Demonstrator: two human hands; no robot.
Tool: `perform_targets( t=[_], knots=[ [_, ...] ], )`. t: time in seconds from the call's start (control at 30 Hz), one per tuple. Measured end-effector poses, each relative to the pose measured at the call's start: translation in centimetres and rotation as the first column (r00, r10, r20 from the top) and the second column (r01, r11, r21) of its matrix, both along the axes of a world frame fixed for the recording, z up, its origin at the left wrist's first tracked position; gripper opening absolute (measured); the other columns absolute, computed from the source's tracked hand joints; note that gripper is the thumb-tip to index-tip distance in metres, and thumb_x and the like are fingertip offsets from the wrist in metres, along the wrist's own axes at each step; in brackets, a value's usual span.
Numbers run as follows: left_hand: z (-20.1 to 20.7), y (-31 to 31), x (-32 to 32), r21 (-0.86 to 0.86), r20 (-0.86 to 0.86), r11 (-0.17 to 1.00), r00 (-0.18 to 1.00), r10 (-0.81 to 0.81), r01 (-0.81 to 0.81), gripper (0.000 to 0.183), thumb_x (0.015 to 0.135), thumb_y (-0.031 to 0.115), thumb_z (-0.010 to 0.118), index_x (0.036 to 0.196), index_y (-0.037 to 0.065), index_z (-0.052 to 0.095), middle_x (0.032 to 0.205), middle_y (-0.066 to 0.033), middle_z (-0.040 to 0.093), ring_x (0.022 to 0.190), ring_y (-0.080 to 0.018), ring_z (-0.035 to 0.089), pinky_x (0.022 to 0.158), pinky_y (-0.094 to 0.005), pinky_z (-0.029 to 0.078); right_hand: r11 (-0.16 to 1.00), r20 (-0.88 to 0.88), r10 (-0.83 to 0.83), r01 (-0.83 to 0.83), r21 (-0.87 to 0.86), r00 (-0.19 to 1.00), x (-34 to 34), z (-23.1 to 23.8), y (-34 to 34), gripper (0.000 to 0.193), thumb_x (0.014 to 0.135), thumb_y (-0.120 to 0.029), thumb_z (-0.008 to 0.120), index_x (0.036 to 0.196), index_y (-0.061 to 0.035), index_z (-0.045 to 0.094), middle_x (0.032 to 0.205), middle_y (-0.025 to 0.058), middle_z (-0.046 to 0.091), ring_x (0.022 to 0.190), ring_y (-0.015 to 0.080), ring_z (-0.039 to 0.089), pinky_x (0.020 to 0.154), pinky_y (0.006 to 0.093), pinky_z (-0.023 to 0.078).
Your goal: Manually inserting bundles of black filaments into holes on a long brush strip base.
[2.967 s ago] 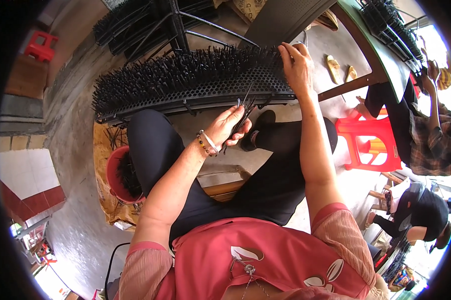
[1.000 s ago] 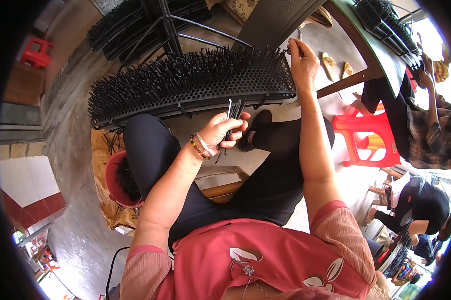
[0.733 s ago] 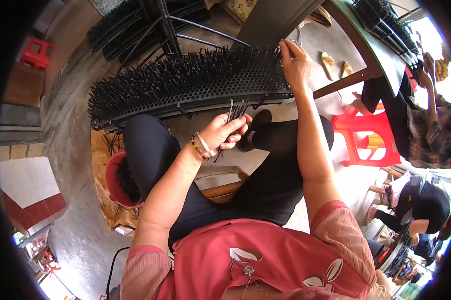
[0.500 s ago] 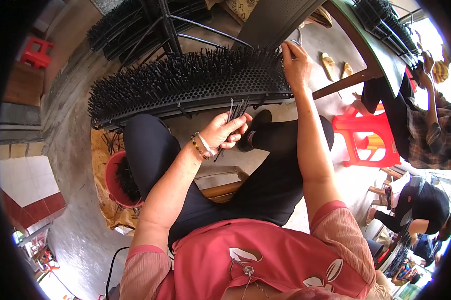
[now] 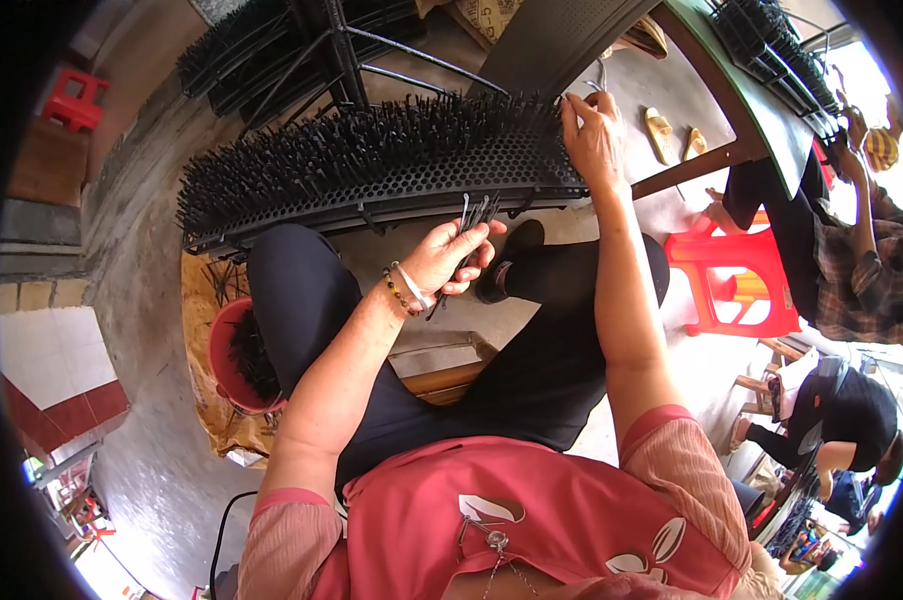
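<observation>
My left hand (image 5: 448, 260) is closed around a bundle of thin black rods (image 5: 478, 213) whose tips stick out above the thumb. Ahead of it lies a long, curved black perforated rack (image 5: 471, 180). Dense rows of upright black rods (image 5: 341, 155) fill its holes from the left end across most of its length. At the rack's right end my right hand (image 5: 598, 145) has its fingers bent together by the far edge. Whatever sits between those fingertips is too small to make out.
A red bucket (image 5: 233, 375) holding dark rods stands left of my knee. Another loaded rack (image 5: 241, 60) is behind the metal frame. A green-topped table (image 5: 771, 110) and a red stool (image 5: 726, 275) are to the right, where other people sit. Yellow slippers (image 5: 658, 130) lie beneath the table.
My right hand has turned slightly and its fingers have bent more at the rack's right end. The left hand with its bundle has stayed nearly still.
</observation>
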State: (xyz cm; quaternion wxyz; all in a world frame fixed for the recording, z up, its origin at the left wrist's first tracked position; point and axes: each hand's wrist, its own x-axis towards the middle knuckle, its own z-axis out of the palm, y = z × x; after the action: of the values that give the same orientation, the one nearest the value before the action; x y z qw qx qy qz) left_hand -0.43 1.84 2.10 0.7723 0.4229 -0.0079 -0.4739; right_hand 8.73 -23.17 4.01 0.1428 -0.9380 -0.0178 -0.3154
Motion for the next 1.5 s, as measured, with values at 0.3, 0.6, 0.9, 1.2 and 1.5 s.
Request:
perform_targets(
  t=[0.3,0.6,0.9,1.2,1.5],
  knots=[
    [0.4,-0.2,-0.1,0.0,0.025,1.0,0.999,-0.021,0.021,0.035,0.096,0.029,0.049,0.12,0.005,0.049,0.076,0.0017,0.05,0.051,-0.0006,0.036,0.038,-0.0134,0.027,0.999,-0.01,0.008,-0.008,-0.034,1.0,-0.2,0.4,0.0,0.018,0.082,-0.02,0.061,0.091,-0.0087,0.071,0.087,0.0104,0.059,0.081,0.0265,0.059,0.075,0.0377,0.045],
    [0.6,-0.1,-0.1,0.008,0.057,1.0,0.998,-0.021,0.021,0.034,0.095,0.03,0.051,0.119,0.006,0.049,0.076,0.0015,0.048,0.052,-0.0005,0.036,0.038,-0.0132,0.027,0.988,-0.028,-0.013,0.017,0.152,1.0,-0.3,0.8,0.4,0.021,0.081,-0.018,0.062,0.097,-0.0066,0.07,0.091,0.0118,0.061,0.075,0.0261,0.06,0.07,0.0352,0.048],
    [1.0,-0.1,-0.3,-0.061,0.138,0.998,0.99,0.017,-0.008,0.029,0.094,0.028,0.052,0.115,0.008,0.053,0.074,0.0037,0.048,0.051,-0.0005,0.037,0.037,-0.0141,0.028,0.534,-0.365,0.752,-0.183,0.825,0.549,-4.3,2.7,4.1,0.032,0.087,-0.029,0.063,0.097,0.001,0.067,0.089,0.0056,0.064,0.075,0.0103,0.055,0.069,0.0273,0.045],
    [0.7,-0.2,-0.5,0.046,0.13,0.998,0.99,-0.056,0.051,0.031,0.093,0.03,0.054,0.115,0.008,0.054,0.071,0.0037,0.046,0.051,-0.0015,0.037,0.037,-0.0147,0.027,0.434,-0.343,0.817,-0.102,0.895,0.463,-5.0,3.5,6.9,0.024,0.089,-0.021,0.06,0.084,0.0013,0.068,0.08,0.0028,0.065,0.075,0.0081,0.057,0.069,0.0239,0.046],
    [-0.5,-0.4,0.1,-0.036,-0.05,0.999,0.999,0.007,-0.008,0.029,0.095,0.024,0.05,0.115,0.003,0.051,0.079,-0.0005,0.048,0.057,-0.0034,0.038,0.041,-0.0159,0.028,0.467,0.03,0.263,-0.154,0.871,0.964,-1.5,3.4,1.4,0.022,0.091,-0.017,0.059,0.098,0.0032,0.066,0.082,0.0057,0.065,0.073,0.0098,0.06,0.07,0.0223,0.048]
  ],
)
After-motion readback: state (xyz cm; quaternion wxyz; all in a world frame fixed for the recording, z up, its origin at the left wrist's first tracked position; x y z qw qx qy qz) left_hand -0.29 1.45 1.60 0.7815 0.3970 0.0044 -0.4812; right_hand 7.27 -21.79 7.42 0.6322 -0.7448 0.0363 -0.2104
